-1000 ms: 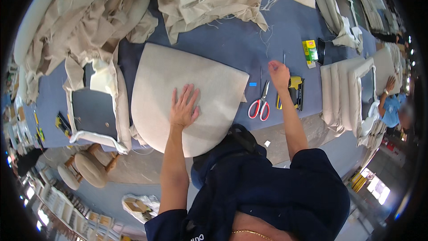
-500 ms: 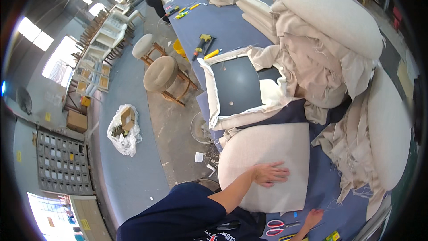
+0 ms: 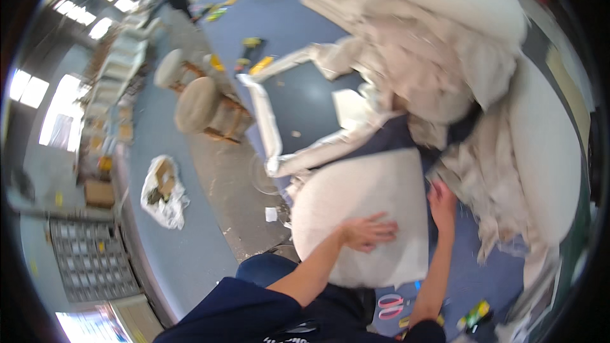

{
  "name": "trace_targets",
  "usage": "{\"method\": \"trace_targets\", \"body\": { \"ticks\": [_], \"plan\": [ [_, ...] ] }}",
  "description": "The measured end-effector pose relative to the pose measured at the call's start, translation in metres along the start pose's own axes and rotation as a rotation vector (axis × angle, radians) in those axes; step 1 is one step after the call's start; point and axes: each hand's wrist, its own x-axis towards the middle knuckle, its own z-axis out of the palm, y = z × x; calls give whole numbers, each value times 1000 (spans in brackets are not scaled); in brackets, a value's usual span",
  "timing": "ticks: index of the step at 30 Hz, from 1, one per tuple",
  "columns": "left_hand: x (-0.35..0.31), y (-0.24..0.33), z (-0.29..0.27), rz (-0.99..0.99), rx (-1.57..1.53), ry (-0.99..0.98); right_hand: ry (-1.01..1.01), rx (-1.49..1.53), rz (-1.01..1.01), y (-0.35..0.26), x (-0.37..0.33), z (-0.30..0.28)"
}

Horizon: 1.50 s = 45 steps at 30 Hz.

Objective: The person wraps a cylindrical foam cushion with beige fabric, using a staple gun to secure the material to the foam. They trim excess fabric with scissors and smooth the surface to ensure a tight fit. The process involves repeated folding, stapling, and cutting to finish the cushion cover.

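A cream fabric-covered seat pad [image 3: 356, 184], rounded on its left side, lies flat on the blue-covered table [image 3: 473, 232]. My left hand [image 3: 368, 232] rests on top of it with fingers spread. Just off the pad's right edge is my right hand [image 3: 443, 198], its fingers bent and smeared by motion; whether they hold anything does not show. Beyond the pad lies an upturned cushion with a dark base [image 3: 305, 111] and pale fabric folded around its rim. Scissors with red-and-white handles [image 3: 390, 306] lie close to my body.
Large cream cushions [image 3: 546, 152] with loose, frayed fabric [image 3: 432, 57] pile up at the right. A staple gun [image 3: 250, 51] and yellow cutter [image 3: 261, 65] lie farther up the table. Round stools [image 3: 197, 105] and a plastic bag [image 3: 164, 194] stand on the floor at left.
My right hand has moved from beside the scissors up to the pad's right edge. My left hand stays on the pad. The whole view has shifted and blurred.
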Motion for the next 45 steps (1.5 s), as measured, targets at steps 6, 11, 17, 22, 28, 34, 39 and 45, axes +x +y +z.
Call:
{"method": "trace_targets", "body": {
  "ticks": [6, 11, 17, 22, 28, 34, 39, 45],
  "plan": [
    [4, 12, -4, -119, 95, -94, 48, -297, -84, -36, 76, 11],
    [6, 4, -11, -102, 179, -127, 17, -495, 46, -19, 97, 17],
    [1, 1, -9, -104, 127, -110, -35, -602, -18, -14, 126, 42],
    [0, -3, -3, -98, 86, -68, -108, -746, -61, -24, 139, 50],
    [-4, -6, 8, -33, -47, 70, -110, -857, -62, -41, 131, 57],
    [-7, -6, 1, 28, -44, 130, -6, -727, 71, -9, 109, 64],
    [-10, -1, 1, 4, -27, 121, 80, -570, 23, -11, 98, 57],
    [-5, 3, -1, 27, -67, 71, 141, -470, 107, 86, 5, -22]
  ]
}}
